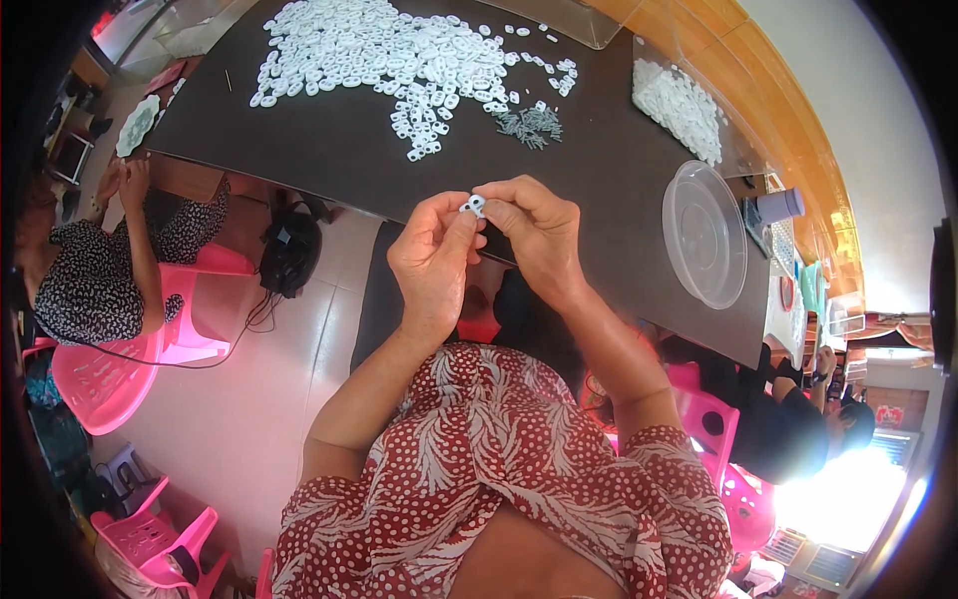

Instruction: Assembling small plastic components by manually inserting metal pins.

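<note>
- Left hand (431,262): thumb and fingers pinch a small white piece (473,206).
- Right hand (540,232): fingertips grip the same piece from the other side.
- The piece is held up by the near edge of the dark tabletop (299,142).
- Beyond lie a large white heap (384,52) and some grey pins (531,127).
- A clear round container (705,235) sits to the right.

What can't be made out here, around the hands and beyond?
All in the head view:
Held white item: whether it is one piece or several; too small, and partly covered by the left hand and right hand.
White pile: its far end; cut off by the top edge.
Grey pins: their count; too small, overlapping.
Lower right background: washed out by bright glare.
</note>
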Tool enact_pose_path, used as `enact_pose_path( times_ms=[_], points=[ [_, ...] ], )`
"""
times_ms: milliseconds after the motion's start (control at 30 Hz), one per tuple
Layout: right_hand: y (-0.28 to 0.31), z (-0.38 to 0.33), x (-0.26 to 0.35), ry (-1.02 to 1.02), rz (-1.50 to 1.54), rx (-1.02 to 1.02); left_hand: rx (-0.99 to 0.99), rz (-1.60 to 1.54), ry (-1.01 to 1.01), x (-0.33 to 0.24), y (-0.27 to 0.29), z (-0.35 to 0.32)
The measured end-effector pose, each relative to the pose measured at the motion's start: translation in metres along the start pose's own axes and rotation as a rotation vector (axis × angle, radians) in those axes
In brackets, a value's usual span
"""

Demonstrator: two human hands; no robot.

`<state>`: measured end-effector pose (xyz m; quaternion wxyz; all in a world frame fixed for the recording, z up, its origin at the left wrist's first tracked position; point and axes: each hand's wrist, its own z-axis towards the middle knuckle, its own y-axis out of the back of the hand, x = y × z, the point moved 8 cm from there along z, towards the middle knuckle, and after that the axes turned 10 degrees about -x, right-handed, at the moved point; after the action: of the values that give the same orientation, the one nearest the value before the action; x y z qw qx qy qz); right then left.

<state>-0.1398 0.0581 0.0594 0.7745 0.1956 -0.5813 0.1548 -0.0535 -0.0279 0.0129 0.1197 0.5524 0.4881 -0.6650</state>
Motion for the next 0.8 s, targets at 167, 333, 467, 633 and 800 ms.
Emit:
enact_pose_path(
  times_ms=[167, 333, 467, 633, 800],
  points=[
    [0.0, 0.0, -0.001, 0.049, -0.069, 0.019, 0.018, -0.001, 0.043, 0.003, -0.001, 0.0],
    [0.002, -0.001, -0.002, 0.087, -0.098, 0.007, 0.042, -0.048, 0.082, 0.004, -0.004, 0.001],
    [0.002, -0.002, 0.004, 0.154, -0.206, -0.02, 0.034, -0.023, 0.064, 0.004, -0.005, 0.002],
    [0.004, -0.005, 0.007, 0.208, -0.25, -0.012, 0.033, 0.013, 0.095, 0.003, -0.007, 0.003],
    [0.001, -0.011, 0.018, 0.34, -0.305, 0.001, -0.047, -0.079, 0.165, 0.009, -0.003, 0.008]
  ],
)
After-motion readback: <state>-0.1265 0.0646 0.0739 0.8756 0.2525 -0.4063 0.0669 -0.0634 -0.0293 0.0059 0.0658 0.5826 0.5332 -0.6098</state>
